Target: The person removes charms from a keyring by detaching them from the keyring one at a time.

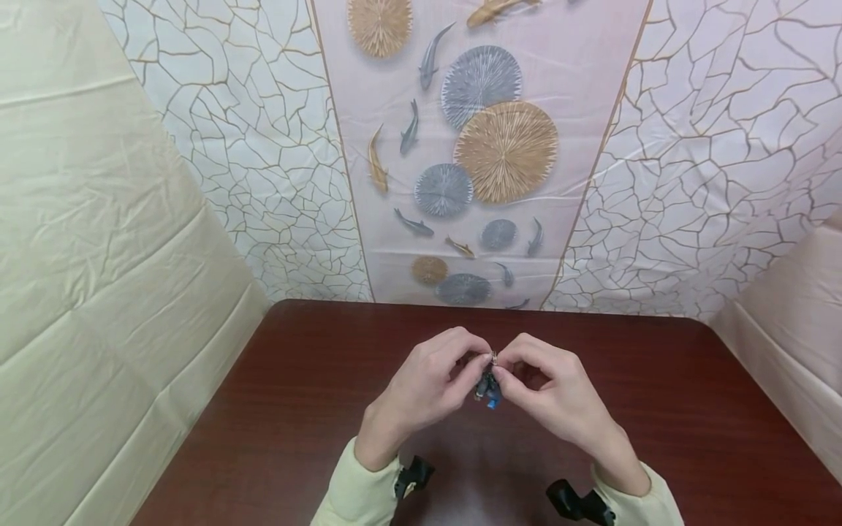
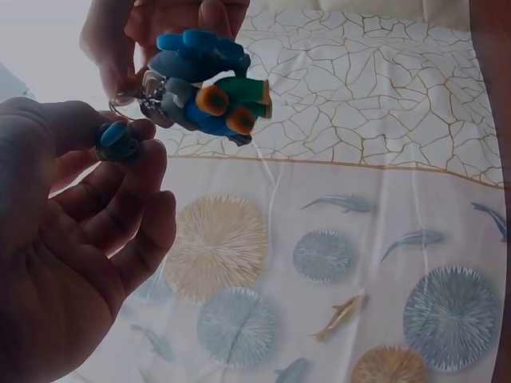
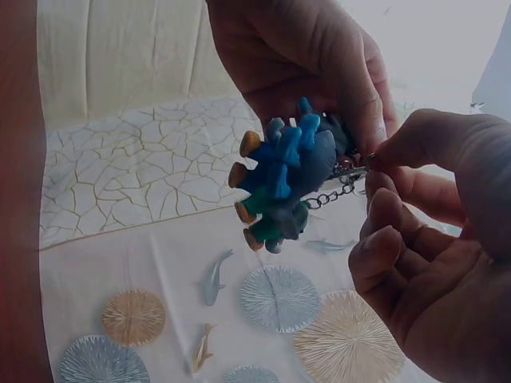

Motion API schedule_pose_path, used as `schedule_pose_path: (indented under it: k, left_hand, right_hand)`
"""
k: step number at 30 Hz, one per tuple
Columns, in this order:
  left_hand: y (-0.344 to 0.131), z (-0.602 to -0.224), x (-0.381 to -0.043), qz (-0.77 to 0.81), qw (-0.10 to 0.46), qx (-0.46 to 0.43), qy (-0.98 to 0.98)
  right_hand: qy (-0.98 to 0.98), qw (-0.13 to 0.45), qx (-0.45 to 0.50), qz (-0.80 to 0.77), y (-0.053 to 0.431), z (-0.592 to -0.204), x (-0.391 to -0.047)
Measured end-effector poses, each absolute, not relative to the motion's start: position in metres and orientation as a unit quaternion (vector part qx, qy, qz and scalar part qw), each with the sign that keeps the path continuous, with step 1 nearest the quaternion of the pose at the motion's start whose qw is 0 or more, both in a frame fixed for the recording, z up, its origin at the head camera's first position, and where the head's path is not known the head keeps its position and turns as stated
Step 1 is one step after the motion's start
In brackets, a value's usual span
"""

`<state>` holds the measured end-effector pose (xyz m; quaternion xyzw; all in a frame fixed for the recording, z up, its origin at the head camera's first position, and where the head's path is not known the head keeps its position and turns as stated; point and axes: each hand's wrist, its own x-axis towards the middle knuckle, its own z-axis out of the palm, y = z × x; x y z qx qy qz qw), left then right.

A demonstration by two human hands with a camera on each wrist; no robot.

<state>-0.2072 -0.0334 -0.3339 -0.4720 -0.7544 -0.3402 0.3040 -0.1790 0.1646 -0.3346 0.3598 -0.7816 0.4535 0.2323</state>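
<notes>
Cream cloth (image 1: 99, 241): creased, draped beside the worktop (image 1: 283, 409).
Left hand (image 1: 430, 381): curled, closed at the fingertips — pinching a small blue charm (image 2: 118, 144) next to the metal ring (image 1: 495, 358).
Figurine bunch (image 1: 488, 386): hanging between both hands, above the worktop; blue, grey and green with orange parts.
Chain (image 3: 323, 198): short, linked, just beside the bunch.
Right hand (image 1: 562, 391): curled, thumb close to forefinger — pinching the metal ring.
</notes>
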Motion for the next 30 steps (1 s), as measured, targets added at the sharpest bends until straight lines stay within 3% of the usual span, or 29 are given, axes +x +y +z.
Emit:
schedule_pose_path:
  k: [14,30]
  left_hand:
    - [-0.0337,-0.3393,-0.2121,-0.387,0.251,-0.458,-0.76]
    - [-0.0315,-0.3369,-0.2111,-0.365,0.311,-0.489,-0.729]
  right_hand:
    - [-0.799,0.196,0.348,0.45,0.1659,-0.3345,-0.1801]
    - [-0.8,0.168,0.265,0.511,0.157,-0.3319,-0.1732]
